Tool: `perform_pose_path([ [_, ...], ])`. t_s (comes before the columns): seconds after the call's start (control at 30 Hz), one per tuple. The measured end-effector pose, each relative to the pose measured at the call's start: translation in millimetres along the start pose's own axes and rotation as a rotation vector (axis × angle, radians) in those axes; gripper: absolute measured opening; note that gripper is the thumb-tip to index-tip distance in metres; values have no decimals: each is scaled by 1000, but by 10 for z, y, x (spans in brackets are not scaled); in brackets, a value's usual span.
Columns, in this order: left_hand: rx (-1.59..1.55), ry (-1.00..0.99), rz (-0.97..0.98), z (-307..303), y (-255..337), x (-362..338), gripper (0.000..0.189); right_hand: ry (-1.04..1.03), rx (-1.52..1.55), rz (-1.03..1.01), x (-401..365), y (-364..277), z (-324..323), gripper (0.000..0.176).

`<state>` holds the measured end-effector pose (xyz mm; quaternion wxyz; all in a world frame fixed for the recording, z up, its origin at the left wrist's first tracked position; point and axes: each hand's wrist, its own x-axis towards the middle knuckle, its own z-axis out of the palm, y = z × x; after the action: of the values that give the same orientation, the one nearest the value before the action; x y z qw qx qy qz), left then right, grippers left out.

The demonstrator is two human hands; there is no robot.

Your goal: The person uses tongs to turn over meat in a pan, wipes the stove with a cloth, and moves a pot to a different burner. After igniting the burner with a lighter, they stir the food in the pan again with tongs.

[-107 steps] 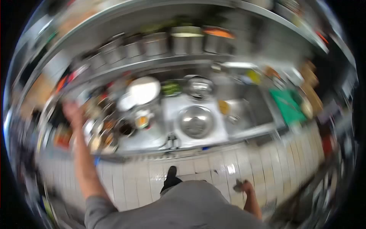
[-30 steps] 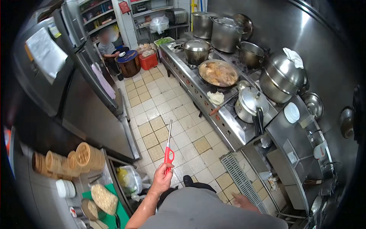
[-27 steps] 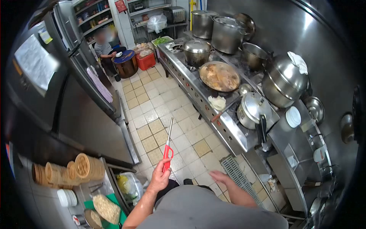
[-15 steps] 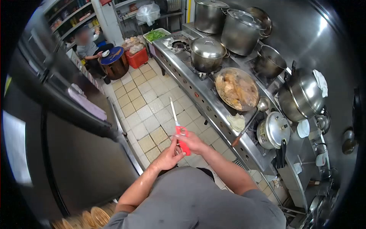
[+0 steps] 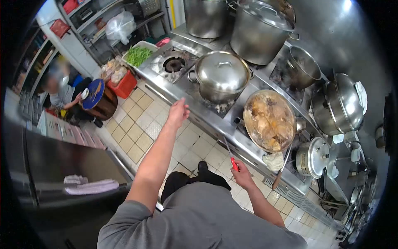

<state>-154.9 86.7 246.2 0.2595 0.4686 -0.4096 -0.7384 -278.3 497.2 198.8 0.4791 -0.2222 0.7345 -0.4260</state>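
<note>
In the head view my right hand [image 5: 242, 175] is wrapped round the red handle of a gas lighter [image 5: 235, 164], whose thin metal tube points up beside the stove's front edge. My left hand [image 5: 178, 113] reaches forward in front of the stove, near the lidded pot [image 5: 222, 79]; its fingers are apart and hold nothing. Right of that pot sits a wide pan of browned food in liquid [image 5: 269, 120]. A bare burner [image 5: 173, 64] shows at the stove's far left end.
Large pots [image 5: 263, 35] line the back. A pressure cooker [image 5: 313, 157], a ladle and a cloth [image 5: 273, 161] are at the right. Another person [image 5: 62, 93] sits far left by a blue-topped round block [image 5: 94, 94]. A red crate [image 5: 124, 85] and greens [image 5: 137, 55] stand nearby.
My hands have parted: the left stretches forward without the lighter, and the right carries it toward the stove. The view has shifted closer to the stove.
</note>
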Motion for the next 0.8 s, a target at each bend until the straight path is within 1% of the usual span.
perform_pose_path([
  [0.03,-103,14,-80,68,92,225,36,85,-17,-157,251,-26,156,42],
  [0.07,-111,0,-98,119,165,444,36,100,-28,-141,402,-26,210,42],
  [0.13,-112,-8,-106,243,380,870,39,142,22,29,697,-530,430,42],
  [0.17,-160,-41,-114,282,403,1113,38,181,7,-12,832,-695,534,45],
  [0.2,-146,-70,-148,321,429,1314,38,236,-34,-3,1119,-484,603,46],
  [0.27,-129,-64,-169,409,457,1563,37,326,-40,42,1263,-830,791,44],
  [0.3,-193,-80,-225,407,456,1675,39,360,-42,65,1402,-920,864,44],
  [0.37,-223,-99,-256,385,441,1764,38,393,169,108,1552,-983,1041,45],
  [0.4,-251,-100,-248,375,463,1805,38,413,171,124,1607,-1044,1122,45],
  [0.47,-240,-119,-256,333,512,1874,37,441,327,163,1744,-1172,1251,39],
  [0.6,-143,-160,-218,245,647,1931,38,457,349,154,2003,-1207,1414,39],
  [0.67,-111,-162,-213,180,727,2007,38,444,350,182,2106,-1259,1432,41],
  [0.73,-69,-326,-164,40,732,2057,39,466,369,177,2225,-1166,1442,48],
  [0.77,-31,-340,-121,-32,735,2040,39,442,406,157,2282,-1110,1414,46],
  [0.8,-35,-326,-125,-127,672,2031,39,430,400,164,2302,-1123,1437,46],
])
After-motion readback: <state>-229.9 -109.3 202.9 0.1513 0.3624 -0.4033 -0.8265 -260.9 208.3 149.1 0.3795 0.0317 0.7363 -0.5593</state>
